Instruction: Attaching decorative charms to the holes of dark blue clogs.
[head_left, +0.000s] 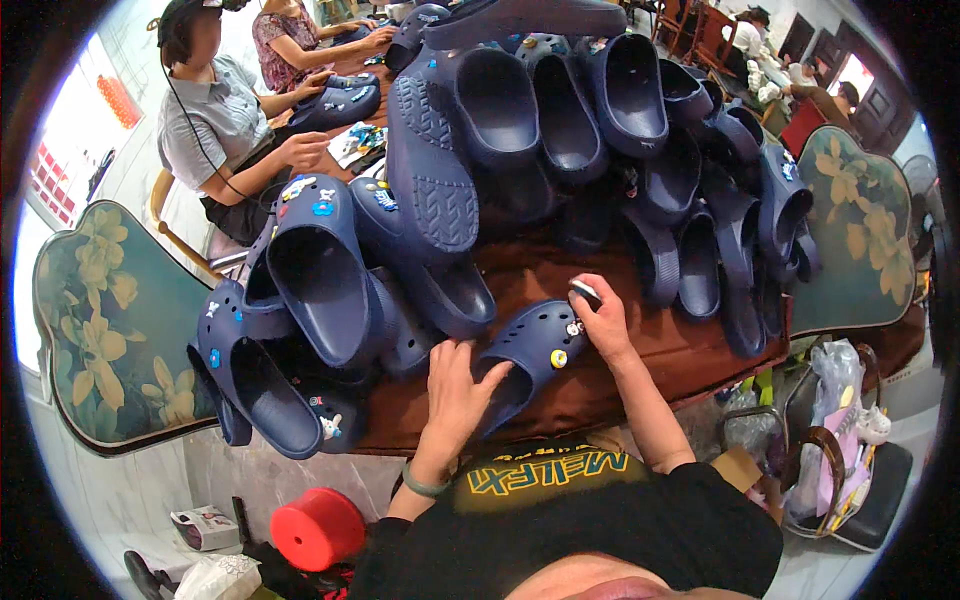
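A navy blue foam clog (532, 345) lies before me on the brown-covered table, its toe pointing away to the right. My left hand (455, 390) grips it at the side of its opening, thumb at the inner edge and fingers outside. A round yellow-and-white charm (559, 358) sits on its upper, with small pale charms (574, 328) nearer the toe. Beside the toe, my right hand (602, 315) pinches a small white-and-black piece (585, 290) between thumb and fingers; its exact kind is unclear.
Stacked navy clogs, several with charms, rise at the left (320, 270), back (500, 100) and right (700, 250). Floral chair backs (110, 330) flank the brown tablecloth (640, 370). A person (225, 130) works at the far left. A red stool (318, 530) stands below.
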